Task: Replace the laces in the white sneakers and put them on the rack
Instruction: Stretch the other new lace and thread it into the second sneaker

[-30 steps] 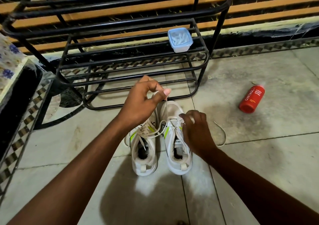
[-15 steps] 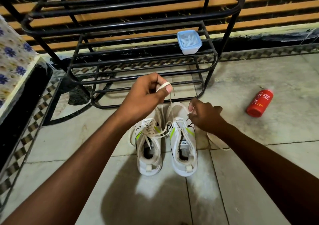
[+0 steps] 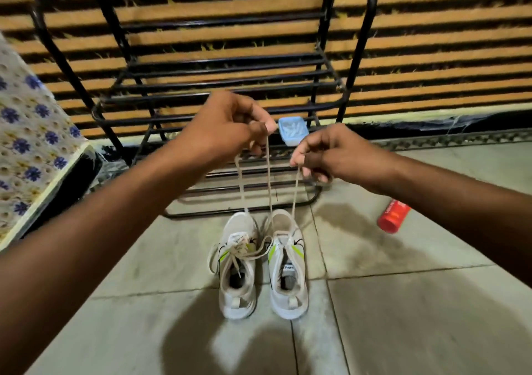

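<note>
I'm pinching one end of the lace [image 3: 269,173] in my left hand [image 3: 227,124] and the other end in my right hand [image 3: 331,151], both raised over the right sneaker [image 3: 288,262]. I'm thinking: pull both ends evenly, straight up, so the shoe doesn't tip. Both sneakers are sitting on the floor tiles [image 3: 403,317], just before the rack [image 3: 218,87], long axes parallel, toes toward it, heels toward me. The left sneaker [image 3: 237,265] is looking laced.

Home entryway: tiled floor [image 3: 403,317], metal shoe rack [image 3: 218,87], flowered cloth [image 3: 31,133].
</note>
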